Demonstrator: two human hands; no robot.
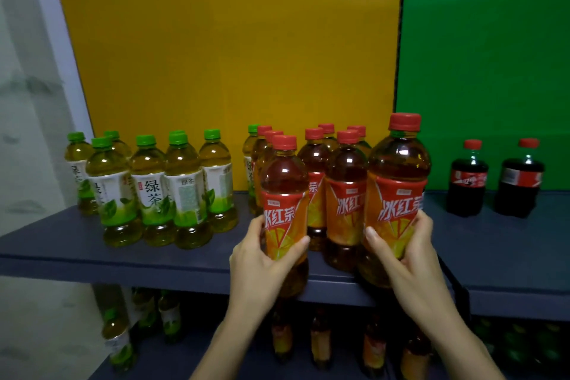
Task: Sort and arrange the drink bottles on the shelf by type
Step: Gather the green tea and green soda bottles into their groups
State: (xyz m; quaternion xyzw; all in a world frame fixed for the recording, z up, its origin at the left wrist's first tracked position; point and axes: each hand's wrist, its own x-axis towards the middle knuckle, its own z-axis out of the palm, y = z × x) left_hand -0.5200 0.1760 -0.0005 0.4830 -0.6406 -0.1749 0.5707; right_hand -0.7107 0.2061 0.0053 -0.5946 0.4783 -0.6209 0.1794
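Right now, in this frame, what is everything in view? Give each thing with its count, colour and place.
green tea bottles: about eight, green caps; upper shelf left, one tucked behind the red tea group
red tea bottles: eight, red caps, orange-red labels; upper shelf middle
cola bottles: two, red caps, dark drink; upper shelf right
upper shelf: one, dark blue-grey
yellow panel: one, behind the teas
green panel: one, behind the colas
lower bottles: several, dim, count unclear; shelf below
left hand: fingers round the front-left red tea bottle
right hand: fingers round the front-right red tea bottle
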